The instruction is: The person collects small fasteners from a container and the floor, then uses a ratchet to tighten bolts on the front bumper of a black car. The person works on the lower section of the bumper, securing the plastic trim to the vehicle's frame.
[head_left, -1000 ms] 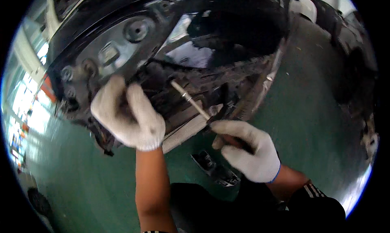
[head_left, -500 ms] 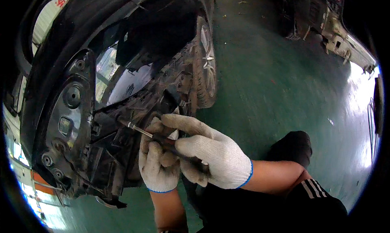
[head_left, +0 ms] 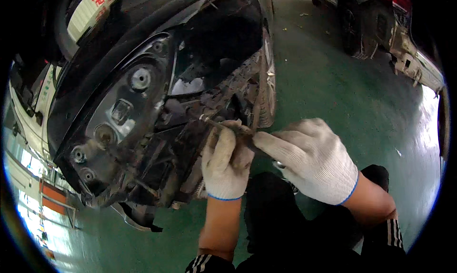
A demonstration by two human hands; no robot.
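Both my hands wear white knitted gloves with blue cuffs, smudged dark on the fingers. My left hand [head_left: 226, 161] is closed around the front part of a slim hand tool [head_left: 216, 124] with a metal shaft and dark handle. The shaft's pale tip points left toward the exposed corner of a black car [head_left: 135, 94]. My right hand [head_left: 312, 158] has its fingers pinched at the tool's rear part, largely hidden by the glove. A small shiny metal end [head_left: 279, 164] shows below the right fingers.
The car's corner has bare mounts, round holes and dirty brackets, with a loose trim piece [head_left: 135, 218] hanging low. A wheel [head_left: 266, 92] stands beyond my hands. Another partly stripped vehicle [head_left: 381, 25] is at the far right. The floor [head_left: 314, 82] is green; an orange panel [head_left: 53, 197] stands at left.
My view has shifted, so the car sits farther right and higher. My right hand has drawn away from the left, to the right. Both hands remain at the tool.
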